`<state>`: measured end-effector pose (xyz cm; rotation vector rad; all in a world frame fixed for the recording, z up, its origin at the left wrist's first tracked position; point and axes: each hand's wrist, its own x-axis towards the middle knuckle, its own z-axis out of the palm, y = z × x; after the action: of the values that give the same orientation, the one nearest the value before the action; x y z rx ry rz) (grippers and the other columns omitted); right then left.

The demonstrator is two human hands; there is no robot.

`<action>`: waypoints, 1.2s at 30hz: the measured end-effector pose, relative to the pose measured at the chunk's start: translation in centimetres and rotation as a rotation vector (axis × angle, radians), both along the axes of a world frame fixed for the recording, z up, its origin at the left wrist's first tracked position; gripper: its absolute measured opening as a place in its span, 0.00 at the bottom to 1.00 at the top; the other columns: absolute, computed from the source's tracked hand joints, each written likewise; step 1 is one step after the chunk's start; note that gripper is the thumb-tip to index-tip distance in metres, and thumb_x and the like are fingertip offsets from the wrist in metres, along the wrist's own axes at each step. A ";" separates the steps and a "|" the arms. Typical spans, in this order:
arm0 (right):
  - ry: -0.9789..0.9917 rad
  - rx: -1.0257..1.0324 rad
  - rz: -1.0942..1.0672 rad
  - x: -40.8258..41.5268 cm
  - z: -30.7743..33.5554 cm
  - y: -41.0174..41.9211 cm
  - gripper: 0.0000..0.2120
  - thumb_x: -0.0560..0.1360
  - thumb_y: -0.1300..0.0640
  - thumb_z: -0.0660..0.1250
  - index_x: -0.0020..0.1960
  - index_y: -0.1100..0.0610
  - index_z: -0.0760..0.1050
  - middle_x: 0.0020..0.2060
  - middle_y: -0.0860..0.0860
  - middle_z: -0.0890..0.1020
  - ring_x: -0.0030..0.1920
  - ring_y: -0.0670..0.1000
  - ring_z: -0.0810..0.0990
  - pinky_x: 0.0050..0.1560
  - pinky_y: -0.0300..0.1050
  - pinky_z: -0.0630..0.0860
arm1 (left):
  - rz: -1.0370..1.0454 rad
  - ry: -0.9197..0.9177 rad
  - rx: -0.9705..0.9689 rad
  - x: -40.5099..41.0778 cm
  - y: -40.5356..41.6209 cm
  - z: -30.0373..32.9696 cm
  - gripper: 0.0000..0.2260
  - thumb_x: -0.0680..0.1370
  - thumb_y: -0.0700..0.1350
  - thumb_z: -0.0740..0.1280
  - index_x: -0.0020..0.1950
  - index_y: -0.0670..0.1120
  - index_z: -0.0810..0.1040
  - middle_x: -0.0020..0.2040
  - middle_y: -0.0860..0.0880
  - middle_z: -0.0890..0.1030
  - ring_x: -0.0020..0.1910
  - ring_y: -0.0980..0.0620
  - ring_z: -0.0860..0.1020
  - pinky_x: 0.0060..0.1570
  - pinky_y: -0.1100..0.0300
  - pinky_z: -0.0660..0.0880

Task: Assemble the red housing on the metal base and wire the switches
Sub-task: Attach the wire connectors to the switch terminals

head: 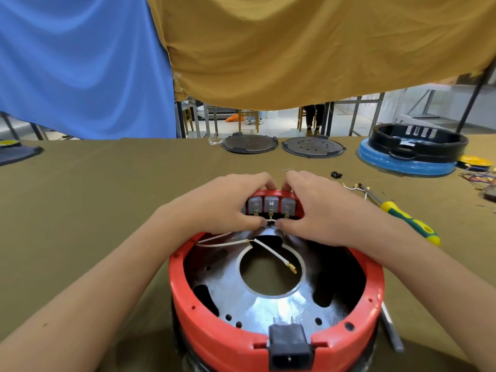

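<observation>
Surface: an olive cloth-covered table (107, 183) carried two dark round plates (249, 144), a black housing (418, 142) and a screwdriver (408, 221).
Room: blue (80, 65) and mustard drapes (308, 49) hung behind.
Red housing (222, 326): sat near the front edge, on the metal base (279, 304).
Left hand (228, 202): curled over the switches (271, 206), thumb pinching a white wire (271, 220).
Right hand (319, 208): gripped the rim likewise, pinching that wire.

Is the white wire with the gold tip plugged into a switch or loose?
Loose. The white wire lies across the metal base, its gold tip free over the middle hole.
</observation>
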<state>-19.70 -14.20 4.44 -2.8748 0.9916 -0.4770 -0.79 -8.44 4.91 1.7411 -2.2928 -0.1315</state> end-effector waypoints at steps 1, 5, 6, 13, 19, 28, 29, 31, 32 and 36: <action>0.021 -0.011 -0.002 0.2 0.1 0.0 0.21 0.71 0.41 0.71 0.52 0.50 0.64 0.44 0.45 0.70 0.45 0.49 0.74 0.38 0.40 0.70 | -0.002 -0.005 -0.007 0.0 0.0 0.0 0.19 0.75 0.51 0.71 0.63 0.57 0.69 0.53 0.58 0.79 0.48 0.57 0.77 0.49 0.55 0.76; 0.056 -0.031 0.002 0.7 0.3 -0.2 0.21 0.70 0.41 0.71 0.48 0.48 0.61 0.42 0.43 0.68 0.42 0.48 0.72 0.35 0.40 0.65 | -0.018 0.004 -0.023 0.0 -0.1 -0.2 0.19 0.75 0.51 0.71 0.63 0.56 0.69 0.53 0.58 0.78 0.49 0.56 0.77 0.49 0.56 0.74; 0.058 -0.026 0.009 0.8 0.4 -0.3 0.21 0.70 0.41 0.71 0.48 0.47 0.60 0.42 0.43 0.69 0.42 0.48 0.72 0.35 0.41 0.65 | -0.017 0.005 -0.023 0.1 -0.1 -0.2 0.19 0.76 0.51 0.71 0.63 0.56 0.69 0.54 0.58 0.79 0.50 0.56 0.77 0.49 0.55 0.74; 0.032 0.014 0.015 0.3 0.2 -0.1 0.20 0.71 0.41 0.71 0.50 0.49 0.63 0.44 0.44 0.71 0.43 0.48 0.74 0.40 0.42 0.70 | -0.005 0.108 0.052 0.5 0.4 0.3 0.24 0.73 0.46 0.73 0.67 0.56 0.69 0.57 0.56 0.79 0.49 0.59 0.78 0.49 0.59 0.77; 0.039 0.027 -0.007 0.2 0.1 0.0 0.21 0.72 0.40 0.70 0.54 0.50 0.65 0.47 0.47 0.72 0.47 0.51 0.76 0.47 0.47 0.76 | 0.043 0.069 0.062 1.1 0.6 0.5 0.19 0.74 0.49 0.72 0.63 0.58 0.71 0.51 0.58 0.80 0.45 0.61 0.78 0.49 0.56 0.77; 0.029 0.051 -0.040 0.0 0.2 0.1 0.22 0.71 0.39 0.71 0.54 0.50 0.65 0.48 0.47 0.72 0.47 0.51 0.77 0.48 0.49 0.77 | 0.055 0.090 0.171 1.6 0.8 0.8 0.29 0.75 0.51 0.73 0.72 0.60 0.65 0.59 0.59 0.78 0.53 0.60 0.78 0.56 0.58 0.76; 0.029 0.052 -0.042 0.0 0.2 0.1 0.22 0.71 0.39 0.71 0.54 0.50 0.65 0.48 0.47 0.72 0.47 0.51 0.77 0.48 0.49 0.77 | 0.077 0.110 0.214 2.0 1.0 0.9 0.31 0.74 0.51 0.74 0.73 0.60 0.63 0.61 0.59 0.76 0.54 0.61 0.78 0.57 0.59 0.75; 0.032 0.054 -0.044 -0.1 0.2 0.2 0.23 0.71 0.39 0.71 0.54 0.49 0.65 0.48 0.47 0.72 0.47 0.51 0.77 0.48 0.49 0.78 | 0.107 0.106 0.235 2.3 1.2 1.0 0.30 0.73 0.50 0.73 0.71 0.61 0.64 0.59 0.60 0.77 0.53 0.63 0.78 0.56 0.60 0.76; 0.033 0.055 -0.044 -0.1 0.1 0.2 0.23 0.71 0.38 0.71 0.54 0.50 0.65 0.48 0.47 0.72 0.47 0.51 0.77 0.48 0.49 0.78 | 0.109 0.083 0.228 2.2 1.2 1.0 0.27 0.73 0.50 0.73 0.68 0.61 0.66 0.56 0.61 0.78 0.50 0.64 0.78 0.53 0.60 0.76; 0.038 0.040 -0.047 0.0 0.0 0.1 0.23 0.71 0.38 0.70 0.54 0.49 0.64 0.48 0.47 0.72 0.46 0.50 0.76 0.47 0.47 0.78 | 0.109 0.018 0.200 1.5 1.2 0.6 0.21 0.75 0.50 0.70 0.65 0.59 0.68 0.50 0.57 0.80 0.46 0.58 0.79 0.50 0.54 0.78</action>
<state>-19.67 -14.13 4.48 -2.8408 1.0640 -0.4026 0.75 -7.27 5.55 1.9475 -2.2323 -0.3649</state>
